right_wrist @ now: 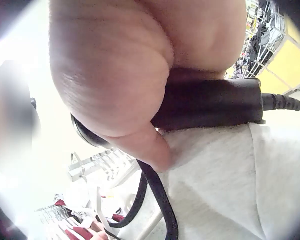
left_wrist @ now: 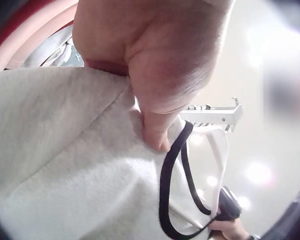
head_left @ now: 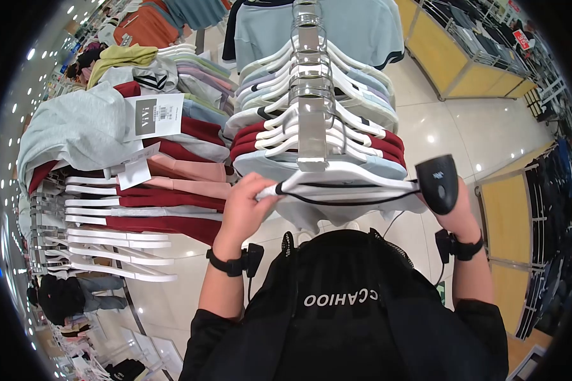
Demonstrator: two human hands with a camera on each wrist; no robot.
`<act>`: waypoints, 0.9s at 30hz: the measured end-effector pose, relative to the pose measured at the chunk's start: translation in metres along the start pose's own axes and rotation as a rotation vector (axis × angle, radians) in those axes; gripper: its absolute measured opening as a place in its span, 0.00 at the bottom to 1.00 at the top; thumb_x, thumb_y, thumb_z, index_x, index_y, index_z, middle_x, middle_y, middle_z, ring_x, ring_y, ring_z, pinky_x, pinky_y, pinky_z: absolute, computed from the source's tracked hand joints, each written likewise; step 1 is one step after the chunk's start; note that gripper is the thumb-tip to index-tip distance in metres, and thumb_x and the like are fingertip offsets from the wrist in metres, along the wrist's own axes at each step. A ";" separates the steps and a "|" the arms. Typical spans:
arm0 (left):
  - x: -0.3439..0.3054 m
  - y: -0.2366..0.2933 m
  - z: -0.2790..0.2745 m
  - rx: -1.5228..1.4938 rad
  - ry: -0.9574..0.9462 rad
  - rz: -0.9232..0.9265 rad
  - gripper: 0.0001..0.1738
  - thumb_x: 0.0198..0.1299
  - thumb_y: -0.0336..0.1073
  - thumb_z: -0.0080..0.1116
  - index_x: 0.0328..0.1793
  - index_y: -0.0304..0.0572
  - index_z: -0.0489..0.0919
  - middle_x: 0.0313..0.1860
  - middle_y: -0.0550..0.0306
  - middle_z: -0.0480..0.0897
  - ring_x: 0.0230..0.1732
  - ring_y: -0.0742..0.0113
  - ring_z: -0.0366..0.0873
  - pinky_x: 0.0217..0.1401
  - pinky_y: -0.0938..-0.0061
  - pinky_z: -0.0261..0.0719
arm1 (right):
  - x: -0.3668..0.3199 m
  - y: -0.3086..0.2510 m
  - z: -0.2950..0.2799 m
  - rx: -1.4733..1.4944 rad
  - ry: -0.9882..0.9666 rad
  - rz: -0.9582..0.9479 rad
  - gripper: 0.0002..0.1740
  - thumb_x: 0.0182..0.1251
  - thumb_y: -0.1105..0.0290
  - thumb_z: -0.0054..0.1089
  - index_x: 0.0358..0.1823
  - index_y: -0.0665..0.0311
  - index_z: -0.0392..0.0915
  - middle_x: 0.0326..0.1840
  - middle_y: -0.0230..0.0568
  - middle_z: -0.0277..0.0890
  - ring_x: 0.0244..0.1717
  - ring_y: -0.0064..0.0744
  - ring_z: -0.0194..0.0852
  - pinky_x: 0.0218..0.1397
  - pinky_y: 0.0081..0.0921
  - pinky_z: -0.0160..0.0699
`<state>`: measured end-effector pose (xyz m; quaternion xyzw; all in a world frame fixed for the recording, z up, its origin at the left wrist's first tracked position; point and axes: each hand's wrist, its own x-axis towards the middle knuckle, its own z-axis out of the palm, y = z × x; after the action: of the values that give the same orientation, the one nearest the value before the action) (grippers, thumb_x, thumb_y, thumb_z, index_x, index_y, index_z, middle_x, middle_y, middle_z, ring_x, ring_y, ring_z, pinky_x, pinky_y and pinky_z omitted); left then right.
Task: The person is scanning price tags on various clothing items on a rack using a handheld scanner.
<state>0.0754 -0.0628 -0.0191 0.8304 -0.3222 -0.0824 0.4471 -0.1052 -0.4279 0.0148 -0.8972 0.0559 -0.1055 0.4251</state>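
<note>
A light grey shirt with a black neckline trim hangs on a white hanger at the near end of the rail. At its left shoulder, my left hand pinches the fabric between thumb and fingers. My right hand grips the handle of a black barcode scanner, its head raised above the right shoulder. In the right wrist view the thumb of that hand presses on the shirt next to the trim, and a cable leaves the handle's end.
Behind the shirt, the metal rail carries several red, blue and white shirts on hangers. A second rack stands at the left, with a grey garment bearing a ViVi tag. Yellow-sided display stands line the right.
</note>
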 end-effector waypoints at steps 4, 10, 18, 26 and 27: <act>0.007 -0.035 0.020 0.009 0.087 -0.085 0.09 0.55 0.29 0.71 0.43 0.38 0.85 0.33 0.54 0.79 0.33 0.61 0.77 0.38 0.70 0.73 | 0.013 0.021 0.027 0.083 -0.003 0.089 0.15 0.60 0.75 0.70 0.49 0.68 0.80 0.39 0.44 0.85 0.38 0.32 0.81 0.47 0.29 0.79; -0.003 -0.059 0.023 -0.084 0.243 -0.372 0.11 0.64 0.33 0.66 0.49 0.37 0.80 0.39 0.56 0.83 0.41 0.68 0.79 0.47 0.73 0.76 | 0.003 0.068 0.045 0.176 0.188 0.165 0.18 0.59 0.70 0.76 0.48 0.66 0.81 0.40 0.40 0.85 0.39 0.30 0.81 0.48 0.30 0.80; -0.023 -0.093 0.029 -0.307 0.397 -0.270 0.12 0.69 0.33 0.61 0.55 0.35 0.78 0.46 0.57 0.82 0.49 0.70 0.78 0.55 0.75 0.75 | -0.007 0.061 0.052 0.261 0.298 0.298 0.15 0.61 0.73 0.73 0.47 0.67 0.82 0.40 0.35 0.85 0.42 0.25 0.82 0.50 0.27 0.81; -0.017 -0.093 0.013 -0.159 0.388 -0.130 0.14 0.71 0.32 0.55 0.60 0.38 0.80 0.49 0.50 0.84 0.51 0.61 0.80 0.57 0.72 0.75 | 0.006 0.042 0.049 0.100 0.240 0.188 0.12 0.62 0.75 0.70 0.47 0.65 0.82 0.40 0.33 0.83 0.41 0.23 0.79 0.46 0.25 0.79; -0.019 -0.095 0.014 -0.122 0.379 -0.112 0.14 0.72 0.32 0.55 0.60 0.39 0.80 0.49 0.49 0.84 0.51 0.59 0.81 0.56 0.72 0.75 | 0.004 0.035 0.048 0.031 0.234 0.186 0.12 0.62 0.76 0.70 0.47 0.65 0.82 0.40 0.32 0.83 0.42 0.23 0.79 0.47 0.25 0.79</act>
<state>0.0982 -0.0236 -0.1061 0.8189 -0.1800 0.0310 0.5441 -0.0907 -0.4144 -0.0411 -0.8631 0.1863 -0.1706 0.4373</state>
